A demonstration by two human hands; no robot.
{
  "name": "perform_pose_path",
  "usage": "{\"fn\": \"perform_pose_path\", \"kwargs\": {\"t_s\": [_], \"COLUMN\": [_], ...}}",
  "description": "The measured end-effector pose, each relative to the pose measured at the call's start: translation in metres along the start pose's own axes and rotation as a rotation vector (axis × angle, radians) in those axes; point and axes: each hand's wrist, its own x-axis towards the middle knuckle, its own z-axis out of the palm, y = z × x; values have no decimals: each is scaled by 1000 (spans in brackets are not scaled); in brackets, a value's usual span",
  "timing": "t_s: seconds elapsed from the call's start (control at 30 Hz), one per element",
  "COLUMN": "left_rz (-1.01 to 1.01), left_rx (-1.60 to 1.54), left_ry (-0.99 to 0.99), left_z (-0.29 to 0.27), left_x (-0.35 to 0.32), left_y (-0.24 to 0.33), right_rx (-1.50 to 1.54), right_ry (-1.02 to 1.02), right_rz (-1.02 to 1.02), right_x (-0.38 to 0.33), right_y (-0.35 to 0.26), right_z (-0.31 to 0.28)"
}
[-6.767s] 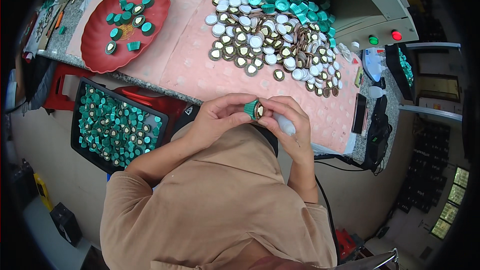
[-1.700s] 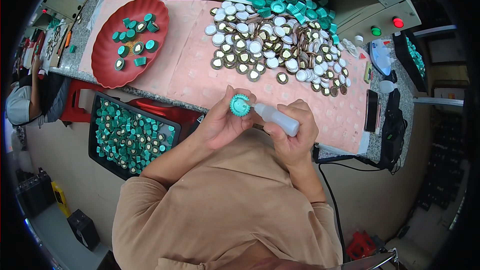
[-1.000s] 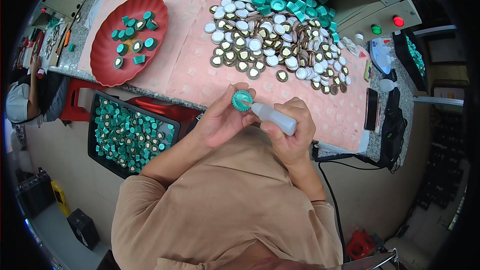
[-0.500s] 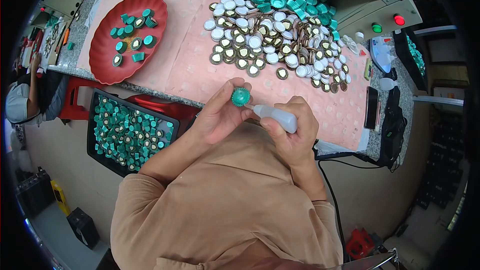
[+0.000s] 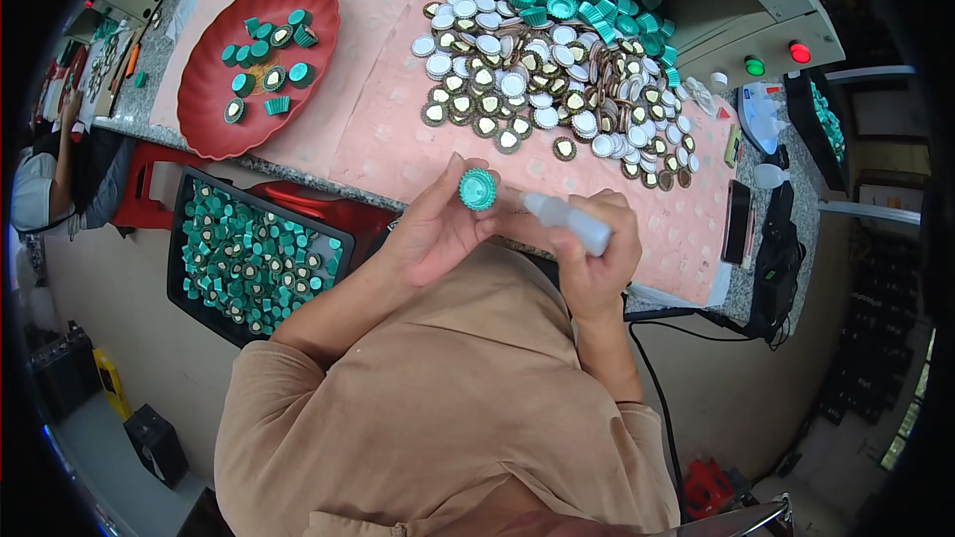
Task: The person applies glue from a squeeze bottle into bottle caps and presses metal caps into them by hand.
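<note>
Between the thumb and fingers of my left hand is a green ridged cap, its hollow side facing up. My right hand is wrapped round a translucent squeeze bottle, tilted so that its thin nozzle points left toward the cap. A gap separates the nozzle from the cap. Beyond my hands on the pink cloth lies a wide heap of round discs, some white-faced, others dark-rimmed with a pale centre. Behind them are piled more green caps.
A red scalloped tray at the left holds several green caps. Below it, a black bin is filled with finished-looking caps. A phone and a black bag lie at the right edge. Far left, another person sits.
My right hand has drawn the bottle away to the right, off the cap. My left hand has turned the cap so more of its hollow side faces up.
</note>
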Motion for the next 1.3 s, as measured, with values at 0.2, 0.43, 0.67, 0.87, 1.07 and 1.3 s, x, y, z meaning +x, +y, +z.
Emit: {"fn": "perform_pose_path", "kwargs": {"t_s": [0.2,0.43,0.67,0.87,1.07,1.3], "left_rz": [0,89,107,63,74,109], "left_rx": [-173,-179,-154,-77,-13,-2], "left_ry": [-30,-8,-42,-87,-56,-139], "left_z": [-12,-11,-20,-25,-23,-29], "left_x": [-10,-24,-25,-21,-21,-21], "left_y": [21,41,42,42,36,30], "right_rx": [335,-112,-272,-196,-226,-271], "right_ry": [-25,-411,-646,-640,-624,-658], "right_rz": [483,308,109,284,197,160], "right_x": [-9,32,33,24,25,29], "right_y": [40,47,48,35,35,35], "right_z": [5,22,24,14,17,18]}}
